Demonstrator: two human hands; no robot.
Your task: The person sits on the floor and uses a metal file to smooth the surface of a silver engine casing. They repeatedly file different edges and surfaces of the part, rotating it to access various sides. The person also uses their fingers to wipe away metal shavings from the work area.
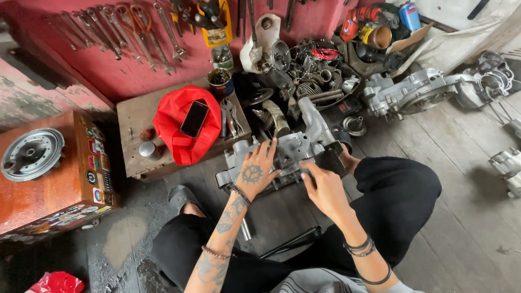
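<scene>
A grey metal engine casing [296, 145] lies on the wooden floor between my knees. My left hand [255, 171], tattooed on the back, rests flat on the casing's left part with fingers spread. My right hand [324, 187] is at the casing's right side, its fingers pressing a dark flat piece [330, 161] against it. A long grey arm of the casing [313, 120] reaches away from me toward a heap of parts.
A low metal box [135, 122] to the left carries a red cloth [182, 127], a phone [194, 119] and pliers [230, 118]. Wrenches [127, 32] hang on the red wall. A heap of engine parts [309, 70] and another casing [410, 92] lie beyond. An orange box [49, 179] bears a wheel hub [31, 153].
</scene>
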